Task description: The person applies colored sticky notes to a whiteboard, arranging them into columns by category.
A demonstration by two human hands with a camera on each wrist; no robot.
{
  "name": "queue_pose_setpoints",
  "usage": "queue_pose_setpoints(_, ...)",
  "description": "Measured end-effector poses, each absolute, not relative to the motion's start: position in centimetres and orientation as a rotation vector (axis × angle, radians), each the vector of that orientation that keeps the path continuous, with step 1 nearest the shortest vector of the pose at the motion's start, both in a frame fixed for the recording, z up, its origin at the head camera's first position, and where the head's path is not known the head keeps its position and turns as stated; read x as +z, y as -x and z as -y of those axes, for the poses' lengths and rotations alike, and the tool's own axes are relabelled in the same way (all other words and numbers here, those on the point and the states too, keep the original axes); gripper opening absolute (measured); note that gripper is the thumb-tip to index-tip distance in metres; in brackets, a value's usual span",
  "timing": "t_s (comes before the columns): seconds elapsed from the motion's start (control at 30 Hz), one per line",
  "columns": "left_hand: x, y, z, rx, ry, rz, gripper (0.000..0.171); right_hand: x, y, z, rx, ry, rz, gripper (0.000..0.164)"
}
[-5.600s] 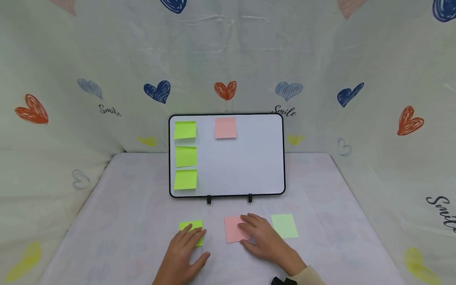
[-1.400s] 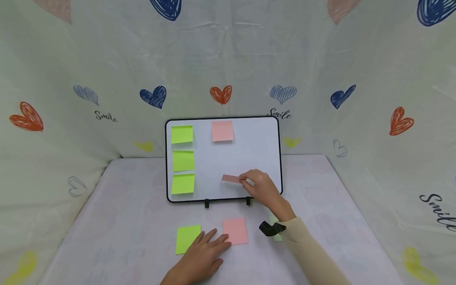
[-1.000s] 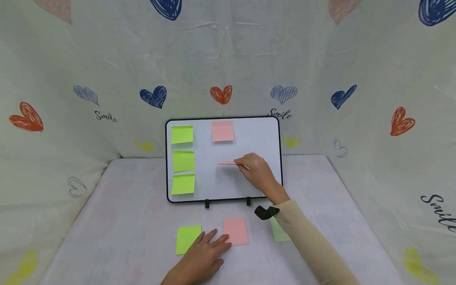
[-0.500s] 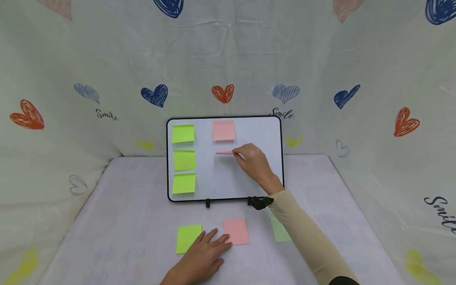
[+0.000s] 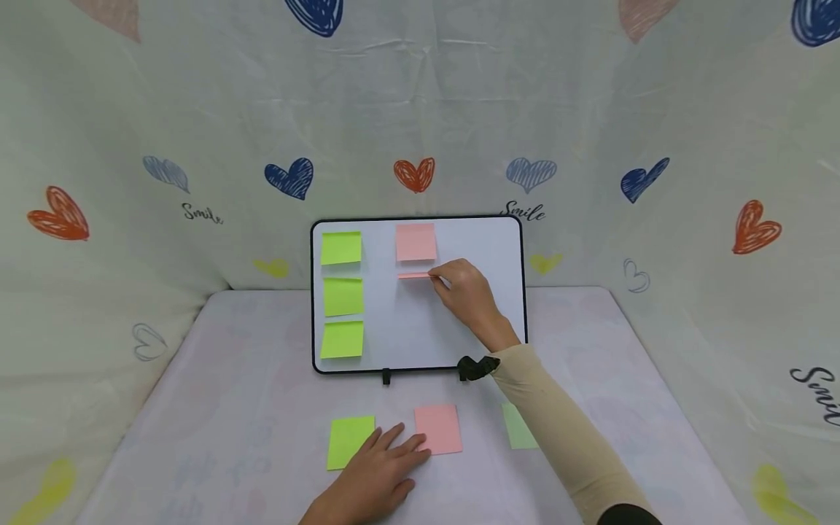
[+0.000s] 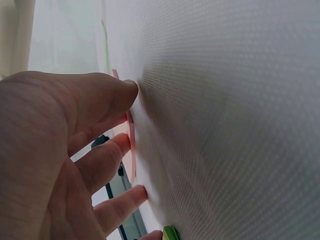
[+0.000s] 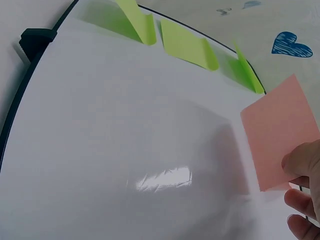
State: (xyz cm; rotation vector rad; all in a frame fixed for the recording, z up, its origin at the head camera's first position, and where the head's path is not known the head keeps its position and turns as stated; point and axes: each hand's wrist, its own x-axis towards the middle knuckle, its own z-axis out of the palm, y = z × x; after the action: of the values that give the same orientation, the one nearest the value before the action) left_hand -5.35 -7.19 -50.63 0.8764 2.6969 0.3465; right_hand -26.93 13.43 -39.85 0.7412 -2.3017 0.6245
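In the head view my right hand (image 5: 467, 295) pinches a pink sticky note (image 5: 413, 275), seen almost edge-on, close in front of the whiteboard (image 5: 459, 335). The right wrist view shows the thumb lying across that held note (image 7: 280, 130). Just above it another pink sticky note (image 5: 416, 242) is stuck to the board. My left hand (image 5: 374, 474) rests on the table with fingers spread, between a pink pad of sticky notes (image 5: 438, 429) and a lime green one (image 5: 349, 441). Its fingertips touch the edge of the pink pad (image 6: 131, 150) in the left wrist view.
Three lime green notes run down the board's left side, the middle one (image 5: 343, 297) among them. A pale green pad (image 5: 518, 426) lies on the table, partly behind the right sleeve (image 5: 564, 430). Black clip feet (image 5: 386, 376) hold the board's lower edge. A patterned curtain (image 5: 420, 95) hangs behind.
My right hand has left the pink pad with a note and raised it up the board to just below the stuck pink one. The left hand has shifted from the lime pad toward the pink pad.
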Motion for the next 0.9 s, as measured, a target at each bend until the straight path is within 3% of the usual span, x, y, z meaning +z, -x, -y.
queue_pose_setpoints(0.9, -50.6, 5.3, 7.1, 0.330, -0.866, -2.689, 0.051, -42.2, 27.7, -13.4, 0.569, -0.821, 2.317, 0.007)
